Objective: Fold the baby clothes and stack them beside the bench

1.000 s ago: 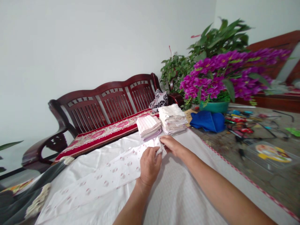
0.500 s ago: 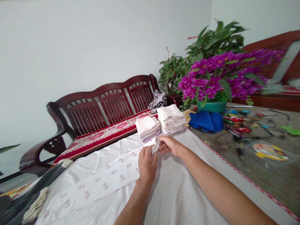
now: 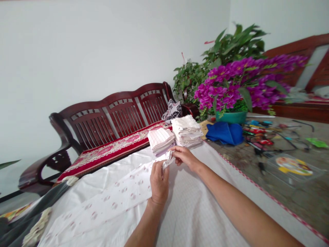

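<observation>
A long white cloth with small printed figures [image 3: 113,200] lies stretched out to the left across a white table cover [image 3: 197,209]. Its near end is bunched up between my hands. My left hand [image 3: 158,181] pinches the gathered edge from the near side. On the far right of that edge, my right hand [image 3: 185,157] grips it with bent fingers. Just beyond my hands sits a folded pile with a striped cloth on top [image 3: 161,140]. Beside it stands a taller stack of folded white cloths [image 3: 187,129].
A wooden bench [image 3: 110,113] with a red runner [image 3: 102,152] stands behind the cover. To the right are a blue cloth [image 3: 224,133], a green pot [image 3: 231,117] of purple flowers, cables and a clear plastic lid [image 3: 295,168]. Dark fabric [image 3: 33,209] lies at left.
Both hands have shifted very slightly left with the bunched edge, partly along with a small camera turn. The edge looks more spread between the fingers. The stacks stay put.
</observation>
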Tool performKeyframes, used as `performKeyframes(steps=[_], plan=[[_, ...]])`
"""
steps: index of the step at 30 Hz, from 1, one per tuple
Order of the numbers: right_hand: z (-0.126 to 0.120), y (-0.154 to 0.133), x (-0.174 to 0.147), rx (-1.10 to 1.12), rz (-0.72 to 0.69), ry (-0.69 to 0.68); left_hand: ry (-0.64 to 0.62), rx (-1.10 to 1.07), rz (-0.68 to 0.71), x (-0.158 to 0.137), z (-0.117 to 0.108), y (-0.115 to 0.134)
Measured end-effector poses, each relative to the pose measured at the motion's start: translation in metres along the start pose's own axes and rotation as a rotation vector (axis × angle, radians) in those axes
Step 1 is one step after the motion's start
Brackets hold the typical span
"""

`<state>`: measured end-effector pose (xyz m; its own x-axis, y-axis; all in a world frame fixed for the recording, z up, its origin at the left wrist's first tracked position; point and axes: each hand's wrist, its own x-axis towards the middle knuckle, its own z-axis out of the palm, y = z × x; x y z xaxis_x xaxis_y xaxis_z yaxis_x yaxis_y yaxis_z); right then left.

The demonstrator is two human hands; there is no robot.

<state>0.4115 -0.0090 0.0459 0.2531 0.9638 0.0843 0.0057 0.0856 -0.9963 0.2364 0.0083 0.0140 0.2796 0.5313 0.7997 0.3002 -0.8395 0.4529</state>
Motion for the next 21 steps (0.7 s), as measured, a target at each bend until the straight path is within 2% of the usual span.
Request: performKeyframes(steps=[5,8,13,21], plan=[[-0.005,0.009,0.002,-0.186,-0.415,0.15,0.082,-0.019,-0.079,0.001,-0.001,-0.004],[-0.004,0.014,0.0,-0.375,-0.614,0.136,0.078,-0.035,-0.113,0.001,-0.001,-0.007],[-0.002,0.017,-0.004,-0.595,-0.761,0.125,0.05,-0.071,-0.149,0.0,-0.001,-0.009],[-0.003,0.012,-0.007,-0.779,-1.046,0.192,0.075,-0.1,-0.16,0.0,-0.001,-0.012]])
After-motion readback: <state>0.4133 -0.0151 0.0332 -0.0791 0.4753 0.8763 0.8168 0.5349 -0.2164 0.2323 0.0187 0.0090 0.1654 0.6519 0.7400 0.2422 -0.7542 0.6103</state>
